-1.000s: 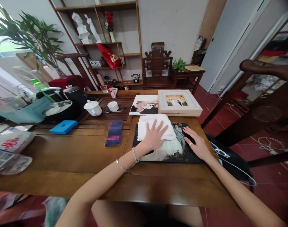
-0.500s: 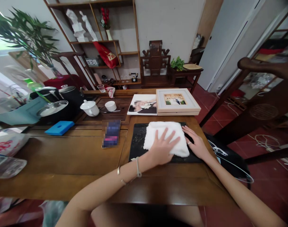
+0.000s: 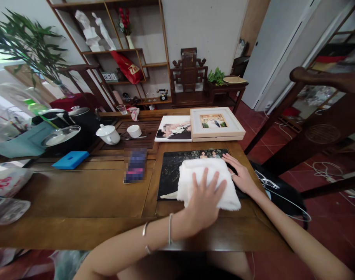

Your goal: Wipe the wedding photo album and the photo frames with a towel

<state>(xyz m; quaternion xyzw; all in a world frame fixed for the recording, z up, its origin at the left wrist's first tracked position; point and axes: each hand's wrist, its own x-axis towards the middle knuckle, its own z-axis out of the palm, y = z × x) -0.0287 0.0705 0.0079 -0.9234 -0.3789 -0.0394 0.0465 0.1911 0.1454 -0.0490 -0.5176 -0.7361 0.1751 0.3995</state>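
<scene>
A fluffy white towel point(image 3: 186, 177) lies folded over a dark photo print point(image 3: 169, 171), which rests flat near the table's front edge. My left hand point(image 3: 206, 200) presses on the towel with its fingers spread. Two small figures show at the print's top edge, and a pale shape shows at its lower left; the towel hides its middle. At the print's right edge lies my right hand point(image 3: 241, 175), fingers stretched out, with a ring on one finger. It touches the print beside the towel.
Behind the print sit a framed picture point(image 3: 238, 130) and a white-edged photo panel point(image 3: 183, 134). Left of it lies a phone-like, blurred item point(image 3: 136, 166). A lidded white cup point(image 3: 108, 134), a small bowl point(image 3: 134, 131) and a blue box point(image 3: 70, 160) stand farther left. A wooden chair point(image 3: 320, 128) is at the right.
My left hand and the towel have slid toward me, and the towel now overhangs the print's near edge. The two figures at the print's top are uncovered. My right hand has stayed in place.
</scene>
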